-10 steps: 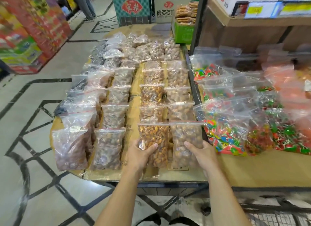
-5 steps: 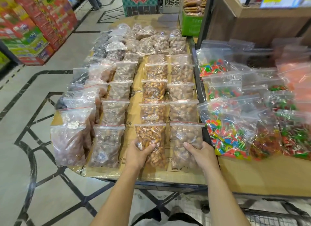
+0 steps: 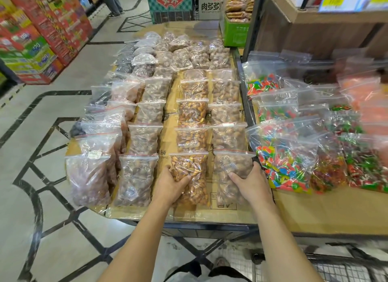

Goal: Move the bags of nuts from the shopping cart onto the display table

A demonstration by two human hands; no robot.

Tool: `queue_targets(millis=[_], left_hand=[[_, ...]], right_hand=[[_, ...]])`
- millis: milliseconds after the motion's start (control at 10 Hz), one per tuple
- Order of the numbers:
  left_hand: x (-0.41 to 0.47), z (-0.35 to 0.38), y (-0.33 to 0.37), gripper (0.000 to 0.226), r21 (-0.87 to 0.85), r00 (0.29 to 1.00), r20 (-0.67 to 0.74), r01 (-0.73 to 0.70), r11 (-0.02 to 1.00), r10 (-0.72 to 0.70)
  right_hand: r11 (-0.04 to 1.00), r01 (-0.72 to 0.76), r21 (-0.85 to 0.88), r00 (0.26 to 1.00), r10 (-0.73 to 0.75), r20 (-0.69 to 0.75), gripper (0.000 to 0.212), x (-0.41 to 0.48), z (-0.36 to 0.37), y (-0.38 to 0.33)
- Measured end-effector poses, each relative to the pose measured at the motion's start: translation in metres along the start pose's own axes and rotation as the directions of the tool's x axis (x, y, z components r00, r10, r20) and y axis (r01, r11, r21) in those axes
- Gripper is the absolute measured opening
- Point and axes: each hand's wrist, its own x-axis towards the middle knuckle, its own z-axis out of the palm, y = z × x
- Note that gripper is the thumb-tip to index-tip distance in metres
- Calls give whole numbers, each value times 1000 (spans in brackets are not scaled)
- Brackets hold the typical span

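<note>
Left hand [image 3: 171, 186] grips the lower part of a clear zip bag of golden-brown nuts [image 3: 190, 172], thumb across its front; right hand [image 3: 251, 182] clasps the neighbouring clear zip bag of paler brown nuts [image 3: 231, 168] the same way. Both bags lie flat on the cardboard-covered display table [image 3: 210, 215], at its near edge — front of two columns of similar nut bags. Right of the table: clear bags of multicoloured candy [image 3: 283, 166]. Below the table's near right corner, the wire shopping cart [image 3: 336, 269] — only partly in view.
</note>
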Motion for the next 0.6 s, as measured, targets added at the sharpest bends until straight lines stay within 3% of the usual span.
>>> queue_targets(millis=[100,300,600], left_hand=[[0,-8,0,88,76,998,-14,-59,995,60],[4,-18,2,79,361,987,32,-160,919,159],[7,-47,41,73,607,955,98,-279,744,278]], right_hand=[[992,37,-123,999,-38,-7,100,-4,-5,-10],[924,87,-373,996,-88,13,86,-12,-8,-26],[716,267,-645,960,-254,116,85,-13,-28,-75]])
